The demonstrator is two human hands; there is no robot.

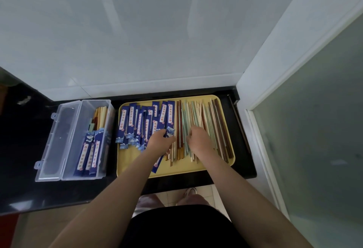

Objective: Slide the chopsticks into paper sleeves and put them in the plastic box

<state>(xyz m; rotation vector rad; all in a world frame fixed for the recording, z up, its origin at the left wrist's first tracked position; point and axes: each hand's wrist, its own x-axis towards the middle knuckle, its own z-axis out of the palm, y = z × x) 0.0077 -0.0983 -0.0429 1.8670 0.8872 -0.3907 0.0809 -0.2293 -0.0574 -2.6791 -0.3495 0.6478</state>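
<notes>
A yellow tray point(176, 171) holds a pile of blue paper sleeves point(137, 123) on its left half and several loose chopsticks point(208, 121) in green, cream, brown and red on its right half. My left hand point(160, 142) grips one blue sleeve point(169, 131); the sleeve's lower end sticks out below my wrist. My right hand point(197, 139) lies on the loose chopsticks with its fingers curled among them; whether it has hold of one is hidden. To the left, the clear plastic box point(110, 108) stands open, with a few sleeved chopsticks point(90, 153) in it.
The box's lid point(57, 139) lies flat to its left. Tray and box sit on a black counter point(21, 149). A white tiled wall rises behind, and a white-framed glass door point(314, 129) stands close on the right. The counter's front edge is near my body.
</notes>
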